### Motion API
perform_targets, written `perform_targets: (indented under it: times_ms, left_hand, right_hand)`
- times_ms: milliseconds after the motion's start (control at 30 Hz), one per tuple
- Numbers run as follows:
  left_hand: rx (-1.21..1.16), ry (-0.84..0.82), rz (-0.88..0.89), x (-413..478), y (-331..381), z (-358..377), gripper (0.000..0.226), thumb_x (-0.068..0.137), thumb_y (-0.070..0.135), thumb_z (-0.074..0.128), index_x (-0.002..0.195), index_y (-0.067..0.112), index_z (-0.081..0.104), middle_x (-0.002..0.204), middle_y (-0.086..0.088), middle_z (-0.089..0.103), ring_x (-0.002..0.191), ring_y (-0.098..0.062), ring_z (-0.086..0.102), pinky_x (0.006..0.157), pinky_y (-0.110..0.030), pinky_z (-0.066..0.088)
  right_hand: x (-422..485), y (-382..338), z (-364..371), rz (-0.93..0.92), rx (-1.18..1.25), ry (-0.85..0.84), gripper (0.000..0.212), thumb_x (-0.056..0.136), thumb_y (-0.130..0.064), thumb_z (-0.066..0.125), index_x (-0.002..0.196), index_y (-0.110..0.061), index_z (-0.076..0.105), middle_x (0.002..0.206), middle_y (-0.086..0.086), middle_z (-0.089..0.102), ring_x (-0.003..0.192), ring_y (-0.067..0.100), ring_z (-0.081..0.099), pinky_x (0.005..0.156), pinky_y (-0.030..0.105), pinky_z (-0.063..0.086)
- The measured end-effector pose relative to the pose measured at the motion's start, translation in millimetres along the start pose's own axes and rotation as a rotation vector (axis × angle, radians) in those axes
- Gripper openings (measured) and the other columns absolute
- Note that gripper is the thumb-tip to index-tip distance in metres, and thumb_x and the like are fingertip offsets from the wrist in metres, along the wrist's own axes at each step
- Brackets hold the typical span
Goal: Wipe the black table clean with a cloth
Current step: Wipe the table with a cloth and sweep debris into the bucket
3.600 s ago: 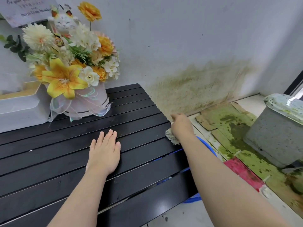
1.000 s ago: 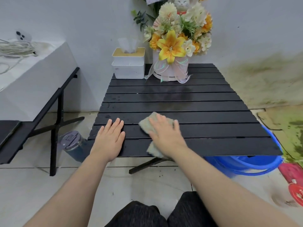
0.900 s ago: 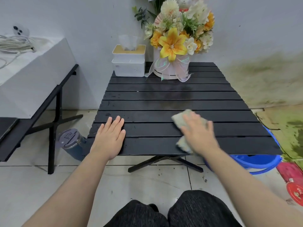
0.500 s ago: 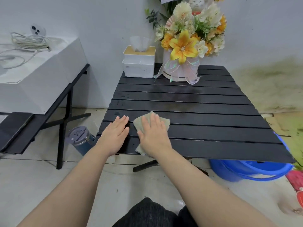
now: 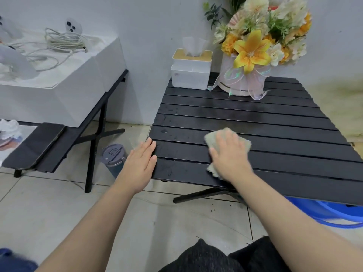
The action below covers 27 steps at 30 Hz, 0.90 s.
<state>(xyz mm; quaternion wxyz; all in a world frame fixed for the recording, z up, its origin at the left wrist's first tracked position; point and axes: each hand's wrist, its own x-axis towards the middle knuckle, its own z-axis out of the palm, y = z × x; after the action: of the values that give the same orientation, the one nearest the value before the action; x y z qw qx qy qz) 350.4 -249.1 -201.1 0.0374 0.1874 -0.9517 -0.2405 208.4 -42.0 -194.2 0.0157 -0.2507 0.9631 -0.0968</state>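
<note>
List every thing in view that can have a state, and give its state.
table: damp, droplets on its left slats.
right hand: fingers straight, pressing the cloth.
cloth: flat on the table, mostly covered.
left hand: flat on the table's left edge.
tissue box: tissue sticking out the top.
flowers: upright at the table's back.
tumbler: upright on the floor, lid on.

right hand [image 5: 229, 155] and cloth [image 5: 211, 139] slid right, now apart from left hand [image 5: 140, 161]

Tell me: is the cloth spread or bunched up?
Spread flat: the cloth lies on the table under the flat right hand, edges showing around it.
</note>
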Motion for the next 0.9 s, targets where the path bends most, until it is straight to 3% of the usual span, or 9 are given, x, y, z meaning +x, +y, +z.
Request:
perform_targets:
  times_ms: [133, 233, 400, 567, 633, 700, 800, 900]
  left_hand:
    - [-0.147, -0.033, -0.032, 2, 0, -3, 0.049, 0.1, 0.028, 0.021, 0.148, 0.024, 0.012, 0.159, 0.008, 0.003, 0.146, -0.01, -0.002, 0.12, -0.039, -0.003]
    - [-0.291, 0.025, -0.136, -10, -3, -8, 0.049, 0.1, 0.03, 0.02, 0.148, 0.026, 0.01, 0.159, 0.008, 0.003, 0.146, -0.009, 0.002, 0.121, -0.044, 0.002]
    - [-0.153, 0.014, -0.126, -18, -11, -6, 0.049, 0.099, 0.03, 0.019, 0.148, 0.024, 0.014, 0.157, 0.002, 0.02, 0.145, -0.015, 0.015, 0.12, -0.046, 0.008]
    - [0.044, 0.016, -0.099, -14, -14, -5, 0.05, 0.097, 0.032, 0.01, 0.147, 0.023, 0.009, 0.157, 0.004, 0.016, 0.147, -0.018, 0.003, 0.119, -0.05, 0.004]
    - [0.182, 0.018, -0.064, -15, -17, -5, 0.062, 0.089, 0.039, -0.003, 0.146, 0.02, 0.012, 0.157, 0.005, 0.014, 0.147, -0.02, 0.0, 0.119, -0.052, 0.003]
    - [0.302, 0.015, -0.03, -15, -18, -7, 0.08, 0.077, 0.044, -0.016, 0.148, 0.018, 0.009, 0.159, 0.006, 0.008, 0.147, -0.02, -0.007, 0.118, -0.049, -0.003]
    - [0.336, 0.057, -0.007, -15, -17, -10, 0.079, 0.076, 0.047, -0.016, 0.149, 0.024, 0.005, 0.159, 0.011, 0.006, 0.147, -0.016, -0.011, 0.117, -0.043, -0.01]
    - [0.387, 0.04, 0.073, -11, -20, -14, 0.075, 0.079, 0.046, -0.013, 0.149, 0.025, 0.007, 0.158, 0.011, 0.007, 0.147, -0.016, -0.009, 0.116, -0.041, -0.012]
  right_hand:
    - [20, -63, 1, -0.231, 0.037, -0.134, 0.056, 0.1, -0.036, 0.025, 0.15, -0.019, 0.009, 0.161, 0.01, -0.001, 0.147, 0.028, -0.002, 0.12, 0.042, 0.002]
    - [23, -66, 0, -0.329, 0.098, -0.211, 0.054, 0.102, -0.036, 0.024, 0.151, -0.023, 0.007, 0.161, 0.003, -0.004, 0.148, 0.02, -0.007, 0.12, 0.038, -0.003]
    - [26, -65, 0, -0.415, 0.114, -0.197, 0.052, 0.101, -0.036, 0.027, 0.151, -0.025, 0.014, 0.161, -0.001, 0.002, 0.149, 0.019, -0.004, 0.12, 0.038, -0.002]
    - [3, -42, -2, -0.942, 0.215, -0.356, 0.049, 0.097, -0.038, 0.04, 0.144, -0.027, 0.035, 0.158, -0.005, 0.022, 0.148, 0.013, 0.006, 0.121, 0.033, 0.003]
    - [11, -38, 1, -0.909, 0.204, -0.335, 0.047, 0.098, -0.035, 0.039, 0.145, -0.029, 0.033, 0.158, -0.006, 0.022, 0.148, 0.012, 0.009, 0.121, 0.031, 0.005]
    - [30, -46, 0, -0.723, 0.175, -0.267, 0.048, 0.1, -0.03, 0.037, 0.147, -0.027, 0.027, 0.159, -0.002, 0.018, 0.148, 0.017, 0.009, 0.119, 0.031, 0.003]
    - [55, -60, -1, -0.441, 0.085, -0.211, 0.05, 0.101, -0.033, 0.029, 0.15, -0.027, 0.018, 0.161, 0.002, 0.008, 0.148, 0.024, 0.003, 0.12, 0.038, 0.0]
    - [38, -58, -1, -0.558, 0.036, -0.233, 0.049, 0.1, -0.037, 0.03, 0.148, -0.029, 0.023, 0.16, -0.001, 0.013, 0.148, 0.024, 0.006, 0.119, 0.042, 0.001]
